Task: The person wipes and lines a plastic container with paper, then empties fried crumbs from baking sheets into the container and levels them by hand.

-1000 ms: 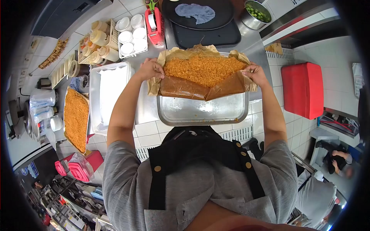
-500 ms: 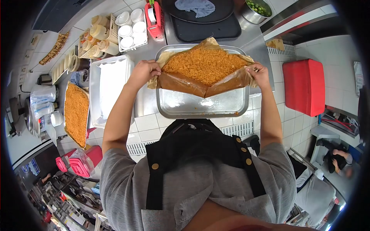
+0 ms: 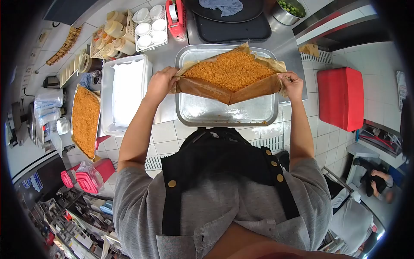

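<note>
Orange-brown crumbs [image 3: 233, 69] lie heaped in a sheet of brown parchment paper [image 3: 254, 89] over a metal tray [image 3: 207, 112]. My left hand [image 3: 163, 83] pinches the paper's left corner. At the opposite corner, my right hand [image 3: 292, 84] grips the paper between thumb and fingers. The near edge of the paper is lifted and folds to a point in the middle, above the tray's bare front half. Whether the far part of the paper rests on the tray is hidden by the crumbs.
Left of the tray is a plastic bin [image 3: 148, 82] with white lining; beyond it, a second tray of crumbs [image 3: 85, 123]. Behind stand a basket of white cups [image 3: 151, 28], a red tape dispenser [image 3: 177, 21], black trays [image 3: 233, 30] and a pot of green fruit [image 3: 288, 12].
Both hands still hold the paper. Its near edge has risen and drawn slightly away from me, and the crumbs have gathered toward the middle. The view has shifted slightly.
</note>
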Available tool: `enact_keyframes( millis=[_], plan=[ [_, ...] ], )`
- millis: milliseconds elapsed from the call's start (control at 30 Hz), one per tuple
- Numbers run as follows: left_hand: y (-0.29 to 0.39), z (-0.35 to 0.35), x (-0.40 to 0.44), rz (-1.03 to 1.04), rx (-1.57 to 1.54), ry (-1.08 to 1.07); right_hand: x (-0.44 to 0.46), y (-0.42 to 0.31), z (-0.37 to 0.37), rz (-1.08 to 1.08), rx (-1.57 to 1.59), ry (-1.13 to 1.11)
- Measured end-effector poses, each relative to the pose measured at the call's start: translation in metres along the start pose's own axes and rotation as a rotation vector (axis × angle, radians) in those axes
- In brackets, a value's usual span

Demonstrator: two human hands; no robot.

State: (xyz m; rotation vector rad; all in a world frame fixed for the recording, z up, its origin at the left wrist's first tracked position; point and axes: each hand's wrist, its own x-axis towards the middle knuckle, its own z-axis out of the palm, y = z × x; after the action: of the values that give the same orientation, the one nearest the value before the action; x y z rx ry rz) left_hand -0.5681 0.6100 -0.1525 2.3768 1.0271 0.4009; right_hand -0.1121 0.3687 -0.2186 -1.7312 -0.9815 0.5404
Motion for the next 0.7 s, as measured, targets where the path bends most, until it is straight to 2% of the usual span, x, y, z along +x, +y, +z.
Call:
enact_keyframes(
  millis=[67, 267, 467, 533, 700],
  plan=[
    [-0.001, -0.001, -0.002, 0.086, 0.077, -0.048, 0.0, -0.002, 0.0, -0.004, 0.001, 0.005],
    [0.014, -0.007, -0.006, 0.075, 0.045, 0.002, 0.002, -0.025, -0.006, -0.032, -0.077, -0.021],
    [0.026, -0.028, -0.006, 0.039, 0.019, 0.065, 0.012, -0.037, -0.021, -0.052, 0.019, -0.01],
    [0.029, -0.034, -0.007, 0.037, 0.021, 0.086, 0.019, -0.057, -0.022, -0.101, -0.066, -0.014],
    [0.045, -0.071, -0.03, -0.038, 0.004, 0.159, 0.046, -0.097, -0.028, -0.18, -0.042, -0.118]
  ],
)
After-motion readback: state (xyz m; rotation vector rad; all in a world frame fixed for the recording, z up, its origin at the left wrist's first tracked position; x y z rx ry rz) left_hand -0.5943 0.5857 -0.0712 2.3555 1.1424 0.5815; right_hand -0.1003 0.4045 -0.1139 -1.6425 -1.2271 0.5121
